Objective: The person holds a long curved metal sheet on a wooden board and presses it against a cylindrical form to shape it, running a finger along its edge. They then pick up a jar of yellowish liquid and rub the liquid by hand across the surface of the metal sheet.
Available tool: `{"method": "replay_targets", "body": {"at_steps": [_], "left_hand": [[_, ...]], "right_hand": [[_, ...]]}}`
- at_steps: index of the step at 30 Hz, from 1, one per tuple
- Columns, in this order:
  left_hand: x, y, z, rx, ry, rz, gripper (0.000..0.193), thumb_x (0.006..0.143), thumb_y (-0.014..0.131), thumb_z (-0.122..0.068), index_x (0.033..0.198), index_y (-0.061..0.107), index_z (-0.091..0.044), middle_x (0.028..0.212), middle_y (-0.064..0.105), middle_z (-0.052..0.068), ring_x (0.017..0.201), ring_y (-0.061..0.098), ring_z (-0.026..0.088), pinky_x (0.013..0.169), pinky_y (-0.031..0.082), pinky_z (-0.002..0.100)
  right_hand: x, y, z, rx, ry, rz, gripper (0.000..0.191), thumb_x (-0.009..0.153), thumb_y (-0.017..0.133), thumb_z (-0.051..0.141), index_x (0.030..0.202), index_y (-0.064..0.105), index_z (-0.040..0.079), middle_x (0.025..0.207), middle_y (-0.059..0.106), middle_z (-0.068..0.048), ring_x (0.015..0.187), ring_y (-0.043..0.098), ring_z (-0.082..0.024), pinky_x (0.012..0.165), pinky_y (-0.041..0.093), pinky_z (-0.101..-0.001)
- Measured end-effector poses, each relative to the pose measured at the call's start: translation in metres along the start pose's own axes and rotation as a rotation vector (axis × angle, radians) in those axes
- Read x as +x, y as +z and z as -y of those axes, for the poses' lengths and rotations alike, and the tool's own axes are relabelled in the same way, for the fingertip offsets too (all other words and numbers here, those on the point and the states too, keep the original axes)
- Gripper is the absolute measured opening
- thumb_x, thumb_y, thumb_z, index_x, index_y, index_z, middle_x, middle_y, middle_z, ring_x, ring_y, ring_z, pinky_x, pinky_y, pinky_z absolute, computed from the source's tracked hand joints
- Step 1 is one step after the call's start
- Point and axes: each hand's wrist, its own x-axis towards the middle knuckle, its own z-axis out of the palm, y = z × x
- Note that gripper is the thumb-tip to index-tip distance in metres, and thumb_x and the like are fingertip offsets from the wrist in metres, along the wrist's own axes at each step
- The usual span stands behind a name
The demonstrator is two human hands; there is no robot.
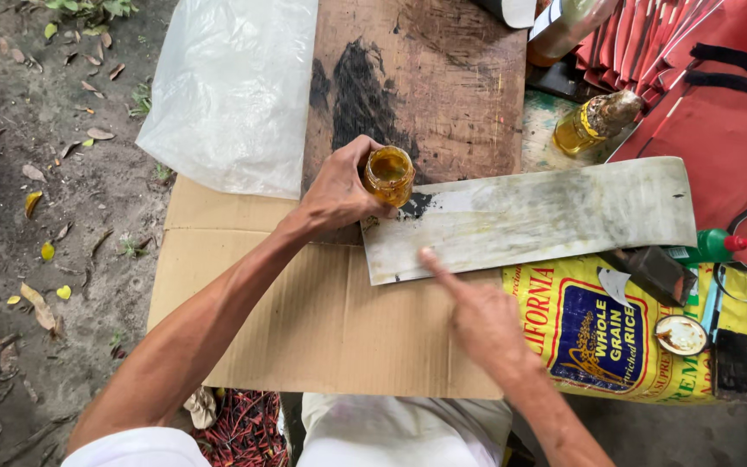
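Note:
My left hand (pixel 336 192) grips a small open jar of amber glue (pixel 388 175), tilted over the left end of a long whitish strip of material (pixel 546 216). The strip lies across a wooden board (pixel 425 78) and a flattened cardboard sheet (pixel 304 311). My right hand (pixel 477 316) is beside the strip's lower edge, index finger stretched out with its tip touching the strip near the left end. It holds nothing.
A clear plastic bag (pixel 231 86) lies at the upper left. A yellow printed sack (pixel 598 333) holds a jar lid (pixel 681 335) and a brush (pixel 650 270). A glue bottle (pixel 594 121), a green squeeze bottle (pixel 719 245) and red pieces (pixel 719 95) sit right. Dirt ground (pixel 45 173) lies left.

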Motion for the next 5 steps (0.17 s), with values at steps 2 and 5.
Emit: {"method": "replay_targets", "body": {"at_steps": [2,5], "left_hand": [[0.001,0.002,0.004,0.028,-0.010,0.001,0.066,0.055,0.092,-0.018,0.111,0.062,-0.004,0.107,0.073,0.007,0.101,0.070,0.018,0.095,0.057,0.030],[0.001,0.001,0.008,0.031,0.038,-0.005,0.063,0.060,0.092,-0.017,0.114,0.064,-0.003,0.110,0.074,0.010,0.106,0.072,0.020,0.100,0.055,0.033]], "right_hand": [[0.004,-0.011,-0.015,0.004,0.149,-0.014,0.098,0.082,0.058,0.001,0.162,0.020,0.043,0.064,0.064,-0.017,0.061,0.065,-0.040,0.062,0.051,-0.0565],[0.001,-0.010,-0.001,-0.047,0.153,0.155,0.106,0.079,0.062,0.008,0.163,0.011,0.047,0.066,0.068,-0.018,0.064,0.068,-0.036,0.067,0.054,-0.0516]]}}
